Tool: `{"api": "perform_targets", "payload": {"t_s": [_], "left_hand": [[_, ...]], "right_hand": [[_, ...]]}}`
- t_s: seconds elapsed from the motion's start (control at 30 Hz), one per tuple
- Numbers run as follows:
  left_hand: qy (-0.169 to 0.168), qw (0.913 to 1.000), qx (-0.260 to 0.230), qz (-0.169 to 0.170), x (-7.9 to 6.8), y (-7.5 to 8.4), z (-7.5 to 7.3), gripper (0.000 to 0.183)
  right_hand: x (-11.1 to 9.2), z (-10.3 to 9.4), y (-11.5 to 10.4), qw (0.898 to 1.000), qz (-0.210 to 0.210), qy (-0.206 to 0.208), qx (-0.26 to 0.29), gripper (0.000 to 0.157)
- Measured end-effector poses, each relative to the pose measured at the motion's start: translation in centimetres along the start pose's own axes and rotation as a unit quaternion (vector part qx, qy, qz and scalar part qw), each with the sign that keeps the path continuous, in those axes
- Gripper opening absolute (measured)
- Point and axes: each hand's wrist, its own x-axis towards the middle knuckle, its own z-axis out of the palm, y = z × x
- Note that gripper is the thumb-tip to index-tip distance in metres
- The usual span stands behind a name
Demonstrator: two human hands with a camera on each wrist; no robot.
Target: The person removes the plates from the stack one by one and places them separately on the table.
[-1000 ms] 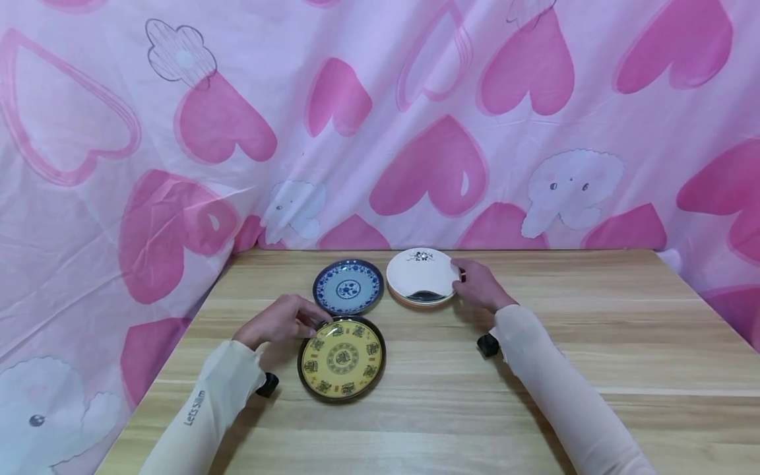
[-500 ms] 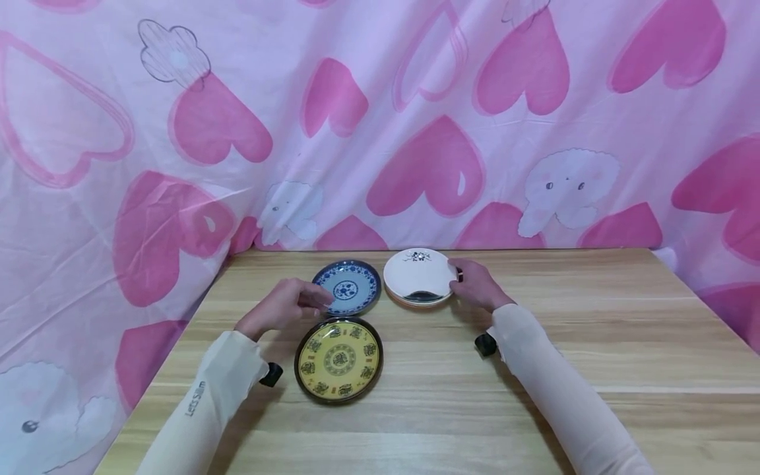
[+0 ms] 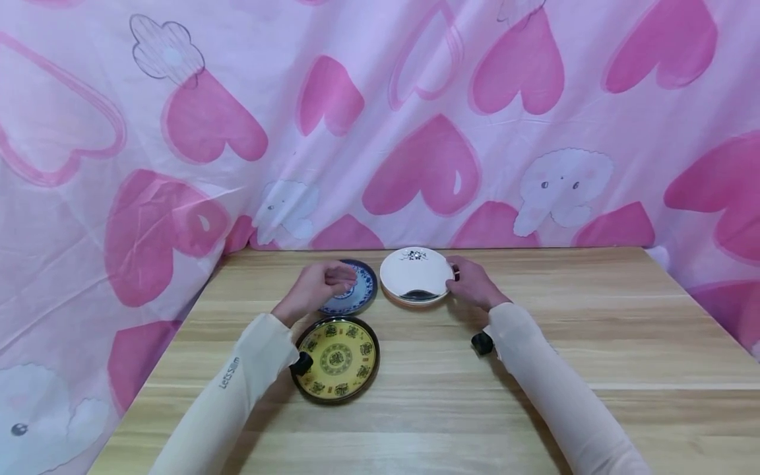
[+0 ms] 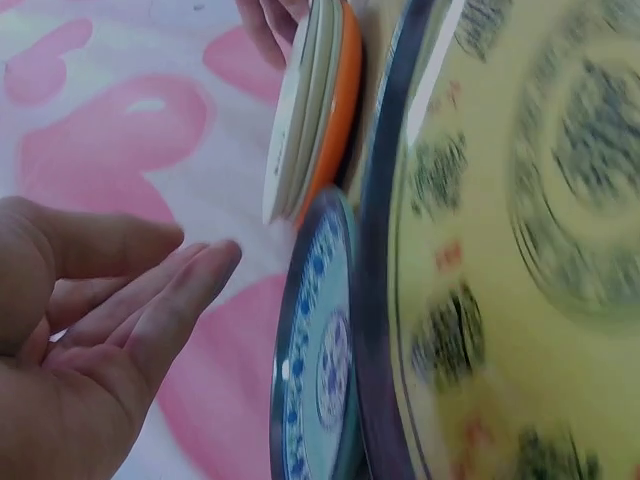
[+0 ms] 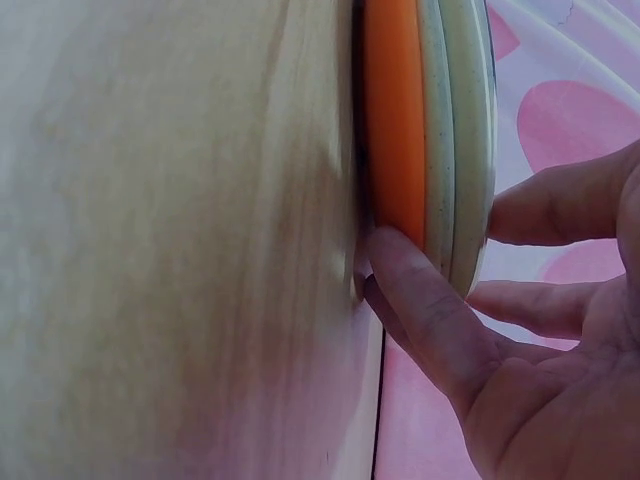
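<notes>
Above the blue-and-white patterned plate [image 3: 365, 290], my left hand [image 3: 317, 285] hovers with fingers loosely extended and holds nothing. In the left wrist view its fingers [image 4: 175, 300] stand apart from the plates. My right hand [image 3: 473, 282] grips the right edge of a stack of plates [image 3: 412, 276], with a white plate on top. Seen from the right wrist, fingers and thumb lie on both sides of the stack's rim, and an orange plate [image 5: 395, 120] is lowest. A yellow plate with a dark rim [image 3: 338, 356] lies nearest, partly covered by the left wrist's black camera.
The plates are on a wooden table [image 3: 564, 343]. Behind it hangs a pink cloth [image 3: 421, 165] with hearts, close to the table's far edge.
My left hand has left the yellow plate's rim and moved forward and right, over the blue plate. My right hand has stayed at the stack, and the plates keep their places.
</notes>
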Motion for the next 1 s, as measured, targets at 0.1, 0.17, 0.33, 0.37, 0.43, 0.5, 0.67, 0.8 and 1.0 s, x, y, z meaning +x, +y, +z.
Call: {"api": "perform_targets", "payload": {"t_s": [0.1,0.17,0.33,0.37,0.43,0.5,0.67,0.8,1.0], "left_hand": [[0.009,0.9999,-0.009,-0.003,0.7,0.7,0.5,0.037],[0.01,0.9999,-0.008,-0.009,1.2,1.1,0.8,0.037],[0.0,0.9996,-0.011,-0.024,2.4,1.9,1.7,0.037],[-0.002,0.9996,-0.012,-0.024,2.6,2.0,1.9,0.037],[-0.004,0.9996,-0.018,-0.022,3.0,2.1,2.3,0.036],[0.0,0.9996,-0.021,-0.021,3.4,2.2,2.6,0.035],[0.015,0.9995,-0.007,-0.026,4.3,2.5,3.2,0.033],[0.016,0.9982,0.004,-0.058,4.9,2.6,3.8,0.03],[0.018,0.9954,0.026,-0.091,5.3,2.4,4.3,0.028]], "right_hand": [[0.0,-0.1,-0.2,1.0,0.003,0.001,-0.001,0.06],[0.1,-0.2,-0.2,1.0,0.002,0.001,-0.004,0.06],[0.2,-0.3,-0.3,1.0,0.008,-0.001,-0.006,0.061],[0.2,-0.4,-0.3,1.0,0.006,-0.001,-0.008,0.061],[0.2,-0.4,-0.3,1.0,0.011,-0.001,-0.005,0.061],[0.3,-0.4,-0.3,1.0,0.011,0.0,-0.003,0.061],[0.4,-0.4,-0.2,1.0,0.014,0.005,0.003,0.06],[0.2,-0.3,0.0,1.0,0.013,0.008,0.005,0.06],[0.1,0.4,0.2,1.0,0.015,0.011,0.019,0.06]]}}
